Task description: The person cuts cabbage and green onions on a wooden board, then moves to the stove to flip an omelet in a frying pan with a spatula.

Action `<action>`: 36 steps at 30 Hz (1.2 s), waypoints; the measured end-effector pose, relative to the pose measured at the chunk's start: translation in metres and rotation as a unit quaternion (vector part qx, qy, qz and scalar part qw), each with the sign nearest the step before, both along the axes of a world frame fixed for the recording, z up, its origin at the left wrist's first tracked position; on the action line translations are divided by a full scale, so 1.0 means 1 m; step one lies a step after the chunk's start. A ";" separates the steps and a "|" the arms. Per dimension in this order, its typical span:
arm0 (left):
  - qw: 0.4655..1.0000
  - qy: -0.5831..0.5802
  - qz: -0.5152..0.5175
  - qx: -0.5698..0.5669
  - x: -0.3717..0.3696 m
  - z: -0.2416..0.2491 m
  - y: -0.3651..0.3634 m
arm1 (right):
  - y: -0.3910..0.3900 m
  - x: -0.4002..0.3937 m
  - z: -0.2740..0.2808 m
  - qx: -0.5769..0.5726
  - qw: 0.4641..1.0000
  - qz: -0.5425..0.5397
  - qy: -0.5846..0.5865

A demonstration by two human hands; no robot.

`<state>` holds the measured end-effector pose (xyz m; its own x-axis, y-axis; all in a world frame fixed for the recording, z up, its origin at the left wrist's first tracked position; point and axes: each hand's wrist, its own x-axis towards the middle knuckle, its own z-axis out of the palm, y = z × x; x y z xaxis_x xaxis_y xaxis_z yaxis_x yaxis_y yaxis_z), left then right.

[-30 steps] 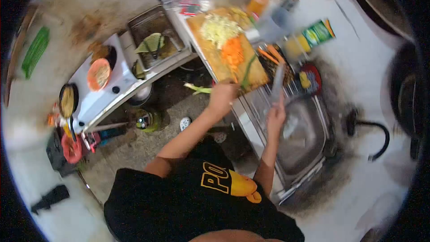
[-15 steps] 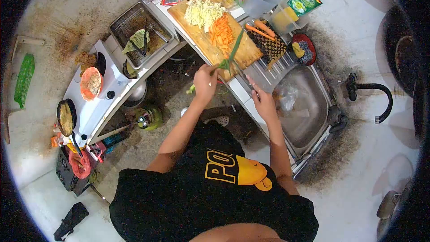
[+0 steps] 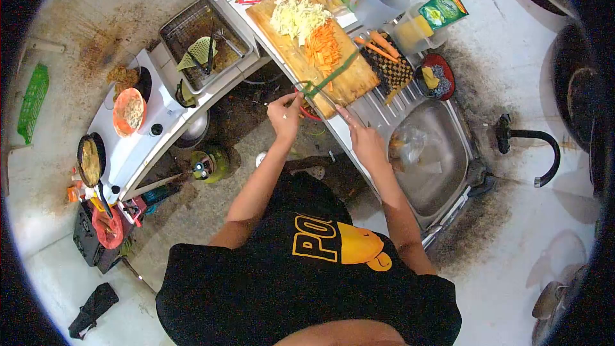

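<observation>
On the wooden cutting board (image 3: 291, 67) lies a long green onion (image 3: 333, 77), its leaves stretched diagonally across the near end. My left hand (image 3: 284, 117) is closed at the board's near edge, fingers pinched around the onion's lower end. Wrapped around a knife handle is my right hand (image 3: 366, 143), with the forefinger stretched along it. The knife (image 3: 328, 99) points up and left, its blade against the green leaves. Behind them on the board are a pile of shredded carrot (image 3: 322, 46) and a heap of pale chopped cabbage (image 3: 298, 18).
Right of the board, whole carrots (image 3: 384, 45) rest on a dark patterned rack beside the steel sink (image 3: 435, 154). A plastic jug (image 3: 378, 3) stands behind. Leftward are an oily metal tray (image 3: 205, 45), a stove (image 3: 154, 106) with an orange bowl (image 3: 129, 112), and a pan (image 3: 91, 159).
The green onion's leaves have come down from a raised slant to lie lower across the board. My left hand has moved slightly left and down; my right hand and knife have shifted slightly left.
</observation>
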<state>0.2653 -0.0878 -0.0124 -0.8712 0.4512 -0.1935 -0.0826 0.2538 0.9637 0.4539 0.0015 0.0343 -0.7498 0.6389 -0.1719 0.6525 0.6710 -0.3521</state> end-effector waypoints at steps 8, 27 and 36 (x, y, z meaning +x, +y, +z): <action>1.000 0.004 0.009 0.022 0.005 -0.003 0.002 | -0.014 -0.010 -0.017 0.048 0.998 -0.015 -0.033; 0.977 0.005 -0.155 0.147 -0.031 0.031 0.013 | -0.022 0.026 -0.068 -0.104 0.898 -0.190 0.383; 0.886 -0.052 -0.369 0.275 0.045 0.125 0.108 | -0.032 0.127 -0.090 -0.218 0.795 -0.374 0.425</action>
